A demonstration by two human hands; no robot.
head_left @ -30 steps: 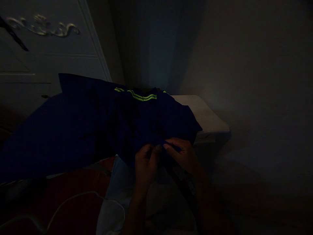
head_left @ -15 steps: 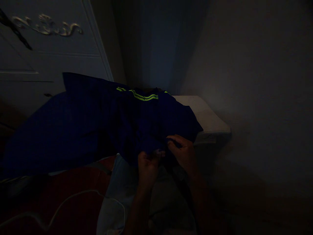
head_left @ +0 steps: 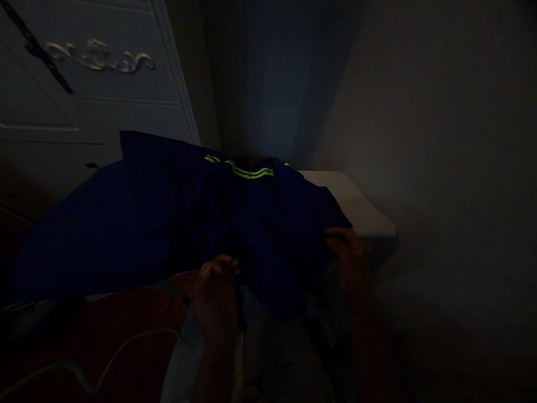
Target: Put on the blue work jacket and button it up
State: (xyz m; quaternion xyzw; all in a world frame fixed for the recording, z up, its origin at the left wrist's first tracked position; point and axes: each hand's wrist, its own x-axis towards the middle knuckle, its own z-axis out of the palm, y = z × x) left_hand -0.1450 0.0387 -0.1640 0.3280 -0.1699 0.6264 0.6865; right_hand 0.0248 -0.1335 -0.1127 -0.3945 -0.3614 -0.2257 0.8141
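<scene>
Navy garment (head_left: 168,224), left hand (head_left: 216,294) grip pinching hem; right hand (head_left: 351,258) grip holding corner

Navy garment (head_left: 159,218) with neon-yellow stripes (head_left: 247,170); red cloth (head_left: 117,330) below.

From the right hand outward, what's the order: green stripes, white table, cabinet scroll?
1. White table, just behind the right hand.
2. Green stripes, up and left on the blue garment.
3. Cabinet scroll, far upper left.
</scene>
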